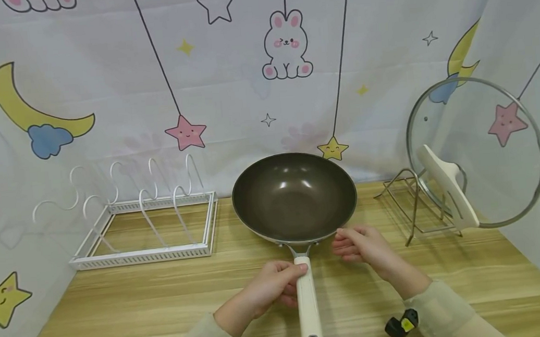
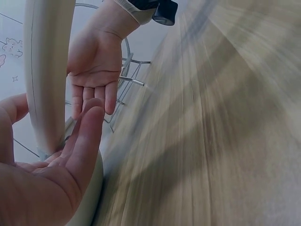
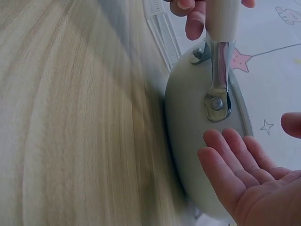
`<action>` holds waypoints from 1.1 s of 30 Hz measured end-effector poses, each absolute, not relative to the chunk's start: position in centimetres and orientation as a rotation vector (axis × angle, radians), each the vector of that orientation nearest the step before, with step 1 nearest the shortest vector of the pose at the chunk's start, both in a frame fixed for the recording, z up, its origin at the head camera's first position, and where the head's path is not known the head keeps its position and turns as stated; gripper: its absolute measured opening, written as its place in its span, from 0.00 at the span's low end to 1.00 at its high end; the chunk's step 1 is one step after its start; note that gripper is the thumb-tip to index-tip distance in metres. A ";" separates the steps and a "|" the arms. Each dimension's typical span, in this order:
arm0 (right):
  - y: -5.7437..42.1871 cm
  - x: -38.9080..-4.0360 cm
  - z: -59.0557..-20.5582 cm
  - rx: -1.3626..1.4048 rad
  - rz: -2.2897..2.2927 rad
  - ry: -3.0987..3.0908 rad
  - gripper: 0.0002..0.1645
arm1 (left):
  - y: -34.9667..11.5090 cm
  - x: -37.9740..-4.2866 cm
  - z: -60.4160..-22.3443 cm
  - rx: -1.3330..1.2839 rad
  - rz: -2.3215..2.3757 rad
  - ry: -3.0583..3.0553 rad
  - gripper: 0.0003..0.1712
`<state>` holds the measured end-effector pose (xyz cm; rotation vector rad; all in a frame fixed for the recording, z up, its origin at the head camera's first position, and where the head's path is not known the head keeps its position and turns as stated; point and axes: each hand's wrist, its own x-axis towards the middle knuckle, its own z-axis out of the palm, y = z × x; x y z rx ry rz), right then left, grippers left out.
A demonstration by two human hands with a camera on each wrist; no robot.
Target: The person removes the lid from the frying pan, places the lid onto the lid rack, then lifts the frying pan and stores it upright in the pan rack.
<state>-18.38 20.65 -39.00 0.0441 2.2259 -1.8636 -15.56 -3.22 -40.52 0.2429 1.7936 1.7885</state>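
Pan [image 1: 295, 203] sits mid-frame; below it, the left hand [image 1: 278, 284] grips its handle [image 1: 309, 309], while the right hand [image 1: 362, 245], relaxed and unfilled, is near its lower right.

A round, deep pan [image 1: 295, 200] sits upright on the wood-grain surface [image 1: 166, 296], its glossy dark brown inside facing up and its outer wall pale. A shiny metal bracket [image 3: 219, 66], riveted to the wall, joins the long cream handle [image 1: 308, 299], which points to six o'clock and has a slot near its end. The left hand [image 1: 273, 287] holds the handle close to the bracket; the right hand [image 1: 362, 246] is just beside the rim, between four and five o'clock.
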 end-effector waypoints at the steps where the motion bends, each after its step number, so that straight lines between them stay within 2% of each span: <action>1: 20.6 -18.3 -39.0 0.042 -1.863 2.223 0.29 | -3.2 -15.5 -40.5 0.244 1.790 1.786 0.25; 19: 20.0 -18.1 -38.8 0.006 -1.877 2.148 0.32 | -3.0 -15.5 -40.6 0.221 1.805 1.718 0.24; 33: 19.3 -18.0 -38.9 -0.039 -1.898 2.049 0.34 | -2.8 -15.2 -41.0 0.193 1.843 1.617 0.29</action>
